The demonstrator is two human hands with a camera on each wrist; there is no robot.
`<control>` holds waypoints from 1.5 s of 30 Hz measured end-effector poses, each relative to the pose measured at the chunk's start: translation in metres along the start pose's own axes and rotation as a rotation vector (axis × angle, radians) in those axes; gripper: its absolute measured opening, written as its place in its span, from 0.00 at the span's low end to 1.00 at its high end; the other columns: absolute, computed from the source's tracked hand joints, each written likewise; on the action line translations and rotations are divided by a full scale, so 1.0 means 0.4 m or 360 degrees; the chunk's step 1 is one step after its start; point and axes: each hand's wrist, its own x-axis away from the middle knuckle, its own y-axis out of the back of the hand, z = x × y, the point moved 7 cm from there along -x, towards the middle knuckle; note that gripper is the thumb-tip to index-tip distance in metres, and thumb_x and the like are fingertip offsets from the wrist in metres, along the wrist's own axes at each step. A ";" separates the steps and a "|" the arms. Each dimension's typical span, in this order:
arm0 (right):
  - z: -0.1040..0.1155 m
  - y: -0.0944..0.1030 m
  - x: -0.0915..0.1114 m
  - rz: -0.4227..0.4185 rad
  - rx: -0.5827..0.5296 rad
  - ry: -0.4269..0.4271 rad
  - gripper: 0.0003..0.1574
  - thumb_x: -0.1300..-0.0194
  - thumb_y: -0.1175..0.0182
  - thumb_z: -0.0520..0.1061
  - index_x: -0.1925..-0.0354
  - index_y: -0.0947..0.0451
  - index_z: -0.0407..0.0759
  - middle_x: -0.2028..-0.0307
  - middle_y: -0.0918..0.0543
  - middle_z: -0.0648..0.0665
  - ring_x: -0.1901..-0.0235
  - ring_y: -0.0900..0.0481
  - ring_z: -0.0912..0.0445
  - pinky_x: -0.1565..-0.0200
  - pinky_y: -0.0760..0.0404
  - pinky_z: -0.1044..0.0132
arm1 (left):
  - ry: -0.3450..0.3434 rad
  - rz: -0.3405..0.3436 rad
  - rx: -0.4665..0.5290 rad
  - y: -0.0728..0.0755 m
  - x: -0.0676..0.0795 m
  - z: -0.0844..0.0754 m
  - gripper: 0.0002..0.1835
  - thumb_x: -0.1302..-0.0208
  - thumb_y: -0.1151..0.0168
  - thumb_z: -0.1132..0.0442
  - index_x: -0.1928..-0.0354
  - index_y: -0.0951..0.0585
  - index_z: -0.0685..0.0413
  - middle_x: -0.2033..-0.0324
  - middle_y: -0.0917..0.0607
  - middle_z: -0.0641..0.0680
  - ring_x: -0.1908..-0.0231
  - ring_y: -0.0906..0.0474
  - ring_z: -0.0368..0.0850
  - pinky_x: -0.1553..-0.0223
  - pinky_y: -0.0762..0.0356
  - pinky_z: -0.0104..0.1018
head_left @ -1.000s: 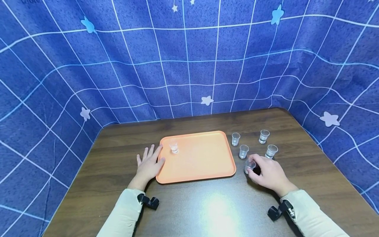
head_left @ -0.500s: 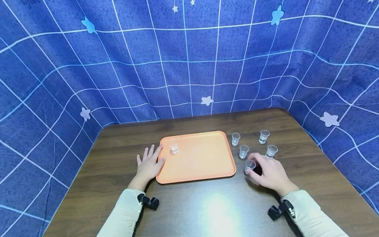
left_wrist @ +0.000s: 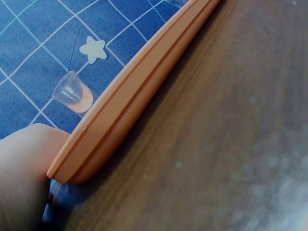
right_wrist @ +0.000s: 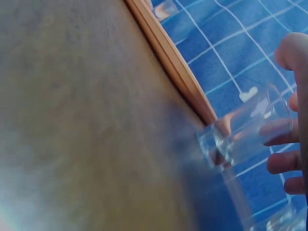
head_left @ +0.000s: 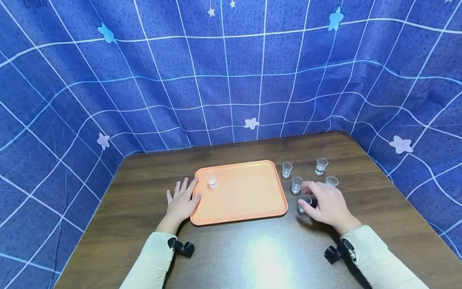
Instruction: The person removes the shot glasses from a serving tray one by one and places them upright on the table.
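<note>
My right hand (head_left: 329, 204) hovers at a small clear shot glass (head_left: 301, 207), with thumb and fingers loosely spread around it. In the right wrist view this glass (right_wrist: 248, 127) stands upright, with the thumb (right_wrist: 291, 52) clear of its rim and the other fingers seen behind and beside it. At the left end of an orange tray (head_left: 245, 192), my left hand (head_left: 182, 204) lies with its fingers spread, thumb and index at the rim. One more clear shot glass (head_left: 212, 183) stands inside the tray near that end; the left wrist view also shows this glass (left_wrist: 73, 92).
Beyond my right hand are several similar glasses: one beside the fingers (head_left: 296, 185), one by the tray's right corner (head_left: 286, 170), one farther back (head_left: 321, 166) and one partly hidden behind the hand (head_left: 331, 182). A blue star-patterned curtain (head_left: 231, 80) borders the wooden table (head_left: 223, 257).
My right hand has loosened from the glass; its thumb and fingers spread apart and the hand shifted slightly away while the glass stayed put. The left hand and tray look unchanged.
</note>
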 end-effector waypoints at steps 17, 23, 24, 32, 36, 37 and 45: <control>0.174 -0.065 -0.148 -0.0161 -0.0085 0.0088 0.24 0.43 0.38 0.59 0.56 0.21 0.44 0.71 0.15 0.54 0.73 0.19 0.55 0.69 0.22 0.56 | 0.0007 -0.0010 0.0003 0.006 0.008 -0.002 0.35 0.24 0.56 0.41 0.20 0.45 0.37 0.20 0.51 0.61 0.22 0.65 0.67 0.33 0.78 0.74; 0.231 -0.123 -0.188 -0.0074 -0.0126 -0.0023 0.24 0.43 0.37 0.59 0.53 0.22 0.47 0.70 0.15 0.56 0.72 0.19 0.57 0.70 0.22 0.57 | -0.0001 -0.0006 0.0011 0.000 0.004 -0.001 0.35 0.25 0.56 0.41 0.20 0.46 0.36 0.20 0.52 0.61 0.22 0.65 0.67 0.33 0.79 0.74; 0.238 -0.133 -0.194 -0.0056 -0.0134 -0.0042 0.24 0.43 0.36 0.59 0.53 0.22 0.48 0.70 0.15 0.56 0.72 0.19 0.58 0.70 0.23 0.58 | -0.0003 -0.0007 0.0018 0.000 0.004 0.000 0.35 0.25 0.55 0.40 0.20 0.45 0.36 0.20 0.52 0.61 0.22 0.65 0.66 0.33 0.79 0.74; 0.272 -0.222 -0.233 0.0143 -0.0241 -0.0211 0.23 0.39 0.36 0.59 0.51 0.23 0.48 0.68 0.15 0.56 0.68 0.18 0.58 0.66 0.22 0.60 | -0.0044 0.0008 -0.0015 0.003 0.000 0.016 0.38 0.26 0.58 0.35 0.19 0.48 0.35 0.20 0.52 0.60 0.22 0.66 0.66 0.33 0.79 0.75; 0.281 -0.268 -0.246 0.0277 -0.0286 -0.0314 0.25 0.37 0.37 0.61 0.48 0.24 0.49 0.65 0.14 0.55 0.66 0.18 0.57 0.63 0.22 0.59 | -0.0067 0.0019 -0.0050 0.008 0.004 0.014 0.39 0.26 0.59 0.33 0.19 0.50 0.35 0.20 0.53 0.61 0.22 0.67 0.67 0.34 0.80 0.75; 0.283 -0.278 -0.248 0.0305 -0.0285 -0.0337 0.25 0.37 0.37 0.62 0.48 0.24 0.49 0.65 0.14 0.55 0.65 0.18 0.58 0.63 0.22 0.59 | -0.0067 0.0018 -0.0048 0.011 0.006 0.013 0.39 0.26 0.59 0.32 0.19 0.50 0.35 0.20 0.53 0.61 0.22 0.67 0.68 0.34 0.81 0.75; 0.299 -0.354 -0.276 0.0468 -0.0375 -0.0445 0.28 0.35 0.38 0.65 0.45 0.26 0.51 0.59 0.13 0.52 0.61 0.16 0.56 0.60 0.20 0.57 | -0.0083 0.0002 -0.0088 0.019 0.012 0.014 0.45 0.31 0.61 0.24 0.19 0.52 0.33 0.20 0.54 0.62 0.23 0.67 0.70 0.34 0.78 0.77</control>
